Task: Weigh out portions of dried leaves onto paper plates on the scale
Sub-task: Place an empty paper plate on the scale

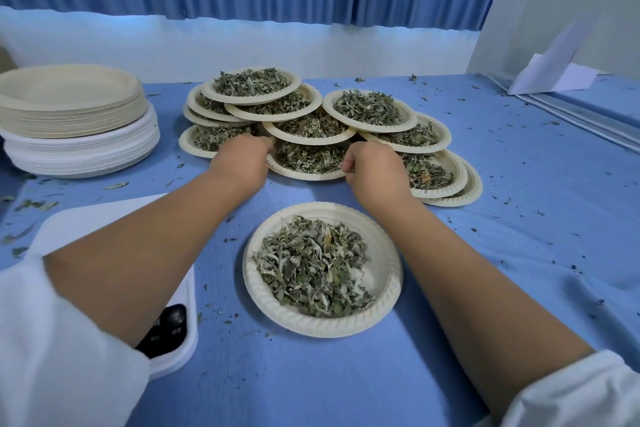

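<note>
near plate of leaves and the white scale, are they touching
Apart. The head view shows a strip of blue cloth lying bare between the near plate and the scale.

A cream paper plate [384,274] heaped with grey-green dried leaves [311,274] lies flat on the table, near centre. Beyond it a pile of filled plates [374,130] overlaps in tilted tiers. The pile's front plate [304,177] is held at its left and right rims by the left grip [242,158] and right grip [375,168]. Far left stands a stack of empty plates [69,107], cream over white. The white scale [104,215], with dark buttons at its near end, lies near left.
</note>
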Available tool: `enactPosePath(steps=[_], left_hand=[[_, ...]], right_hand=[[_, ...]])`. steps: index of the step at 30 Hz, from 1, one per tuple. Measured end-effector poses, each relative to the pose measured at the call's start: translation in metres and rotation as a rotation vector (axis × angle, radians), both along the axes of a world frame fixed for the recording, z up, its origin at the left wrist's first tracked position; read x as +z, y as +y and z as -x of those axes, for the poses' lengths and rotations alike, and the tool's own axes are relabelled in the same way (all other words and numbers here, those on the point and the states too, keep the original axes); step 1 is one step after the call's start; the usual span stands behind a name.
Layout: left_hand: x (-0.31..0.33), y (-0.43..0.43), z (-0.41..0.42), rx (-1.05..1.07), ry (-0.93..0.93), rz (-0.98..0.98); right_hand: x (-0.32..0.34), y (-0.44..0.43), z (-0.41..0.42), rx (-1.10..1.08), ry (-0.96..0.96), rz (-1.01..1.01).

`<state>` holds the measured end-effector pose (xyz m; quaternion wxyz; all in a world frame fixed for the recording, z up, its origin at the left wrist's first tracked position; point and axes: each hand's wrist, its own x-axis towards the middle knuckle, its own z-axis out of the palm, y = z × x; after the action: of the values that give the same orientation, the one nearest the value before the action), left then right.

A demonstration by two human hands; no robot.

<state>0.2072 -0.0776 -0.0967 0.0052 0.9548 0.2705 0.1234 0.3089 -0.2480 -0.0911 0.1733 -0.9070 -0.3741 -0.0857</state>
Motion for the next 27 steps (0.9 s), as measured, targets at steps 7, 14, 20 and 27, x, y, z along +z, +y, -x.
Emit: enactPosePath(steps=[7,14,20,27], left_hand=[[0.001,0.000,-0.001,-0.006,0.016,0.010],[0.011,-0.007,0.011,-0.004,-0.019,0.006],[0.025,-0.020,0.028,-0.103,0.023,0.158],[0.025,-0.028,0.036,-0.206,0.193,0.692]], right_hand=[[-0.002,0.000,-0.002,0.039,-0.029,0.008],[0.005,-0.010,-0.009,0.133,0.092,-0.089],[0.011,-0.017,-0.001,0.281,0.349,-0.009],[0.015,-0.022,0.003,0.316,0.598,0.076]])
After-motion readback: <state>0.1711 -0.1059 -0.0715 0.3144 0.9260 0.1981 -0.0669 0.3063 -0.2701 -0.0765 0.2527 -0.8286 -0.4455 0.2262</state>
